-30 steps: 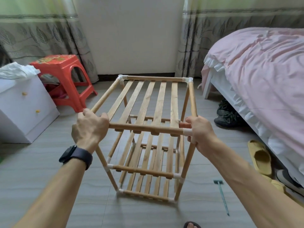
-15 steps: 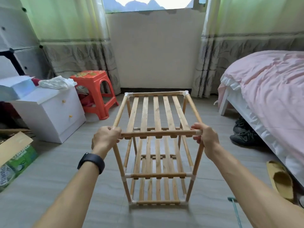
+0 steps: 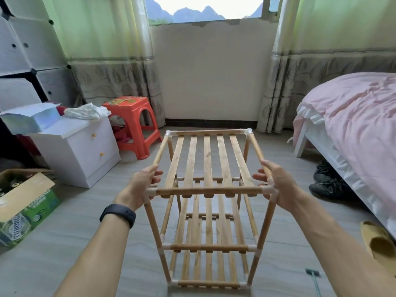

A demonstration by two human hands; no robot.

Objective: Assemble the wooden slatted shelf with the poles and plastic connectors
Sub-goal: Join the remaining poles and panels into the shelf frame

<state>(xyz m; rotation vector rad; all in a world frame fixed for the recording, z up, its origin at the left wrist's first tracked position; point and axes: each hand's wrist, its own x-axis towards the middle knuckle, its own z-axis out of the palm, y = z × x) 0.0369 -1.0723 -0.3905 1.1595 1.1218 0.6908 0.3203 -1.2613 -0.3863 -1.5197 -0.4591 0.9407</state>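
Wooden slatted shelf (image 3: 209, 163) stands upright on the tiled floor (image 3: 85, 243), centre of room, three tiers up, all four corners capped. Left hand (image 3: 139, 186) wraps the left side pole (image 3: 161, 150) just behind the near-left plastic connector (image 3: 150, 192); right hand (image 3: 278, 183) mirrors it on the right side pole (image 3: 256, 148). Both are loose wraps, not clamps. Looks like a squareness/wobble check or a lift grip: symmetric hold at the top tier loads both sides evenly. Assembly reads as essentially done. Can't confirm seating: palms cover the near pole-to-connector joints and the slats screen the far legs. White bedside cabinet (image 3: 85, 151) and red stool (image 3: 130, 108) to the left, bed (image 3: 353, 116) to the right. Small long-handled tool (image 3: 314, 277) at bottom right is cut off, type unclear.
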